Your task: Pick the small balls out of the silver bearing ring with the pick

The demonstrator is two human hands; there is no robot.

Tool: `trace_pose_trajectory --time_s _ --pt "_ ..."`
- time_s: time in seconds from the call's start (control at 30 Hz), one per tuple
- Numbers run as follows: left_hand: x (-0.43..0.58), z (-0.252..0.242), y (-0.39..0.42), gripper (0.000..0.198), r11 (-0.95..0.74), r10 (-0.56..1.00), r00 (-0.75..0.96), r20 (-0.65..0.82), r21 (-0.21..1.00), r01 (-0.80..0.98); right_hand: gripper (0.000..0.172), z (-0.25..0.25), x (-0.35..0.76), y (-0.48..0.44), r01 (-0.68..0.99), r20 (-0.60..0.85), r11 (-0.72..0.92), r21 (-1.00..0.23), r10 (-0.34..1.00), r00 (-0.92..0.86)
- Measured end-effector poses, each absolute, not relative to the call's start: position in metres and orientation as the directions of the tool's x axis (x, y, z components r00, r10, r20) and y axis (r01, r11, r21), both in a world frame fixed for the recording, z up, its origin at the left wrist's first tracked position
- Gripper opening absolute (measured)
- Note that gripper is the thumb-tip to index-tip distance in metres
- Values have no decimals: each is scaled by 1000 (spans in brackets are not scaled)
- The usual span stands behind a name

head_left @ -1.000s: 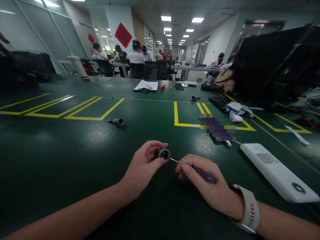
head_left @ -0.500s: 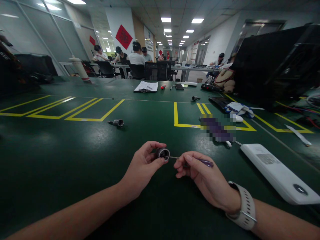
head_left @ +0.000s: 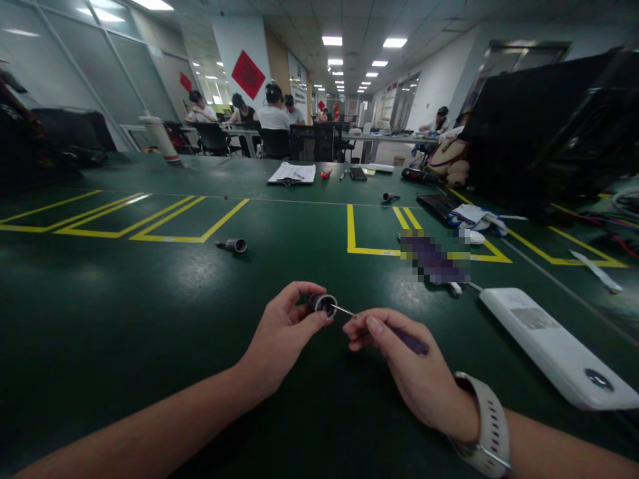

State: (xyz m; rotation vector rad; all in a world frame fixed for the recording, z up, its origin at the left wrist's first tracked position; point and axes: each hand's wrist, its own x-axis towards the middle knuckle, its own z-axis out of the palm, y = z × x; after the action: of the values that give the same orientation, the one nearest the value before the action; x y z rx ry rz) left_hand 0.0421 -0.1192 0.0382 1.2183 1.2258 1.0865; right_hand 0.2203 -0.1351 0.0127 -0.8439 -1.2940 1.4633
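My left hand (head_left: 287, 329) pinches a dark round metal connector (head_left: 324, 305) between thumb and fingers, its open end turned to the right. My right hand (head_left: 399, 359) is closed round the purple handle of a thin screwdriver (head_left: 410, 341). The metal shaft points left and its tip reaches into the connector's mouth; the exact contact inside is too small to tell. Both hands are above the green table (head_left: 164, 319). Another dark metal connector (head_left: 234, 245) lies on the table, beyond my left hand.
A white power bank (head_left: 554, 346) lies at the right, near a partly pixelated purple object (head_left: 432, 256). Farther back are a small connector (head_left: 389, 197), a clipboard (head_left: 292, 173), a phone (head_left: 358, 173) and a cloth (head_left: 476, 217). People sit at tables beyond.
The screwdriver has tilted, its handle end now lower and its shaft sloping up to the connector. My right hand has turned slightly with it. The connector has shifted a little left.
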Motion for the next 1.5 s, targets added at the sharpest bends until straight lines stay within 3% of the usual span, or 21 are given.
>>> trace_pose_trajectory --time_s 0.37,0.87,1.2,1.5 --pt "39 33 -118 29 48 994 96 -61 991 126 20 21 224 -135 -53 109 98 -994 950 -293" --pt "40 37 -119 26 36 997 68 -47 987 154 22 24 223 -133 -91 57 27 -995 938 -342" --pt "43 37 -119 26 55 998 27 -56 998 29 18 21 221 -138 50 297 332 -942 893 -339" --pt "44 36 -119 20 42 999 23 -43 999 28 18 26 217 -141 112 396 454 -884 855 -334"
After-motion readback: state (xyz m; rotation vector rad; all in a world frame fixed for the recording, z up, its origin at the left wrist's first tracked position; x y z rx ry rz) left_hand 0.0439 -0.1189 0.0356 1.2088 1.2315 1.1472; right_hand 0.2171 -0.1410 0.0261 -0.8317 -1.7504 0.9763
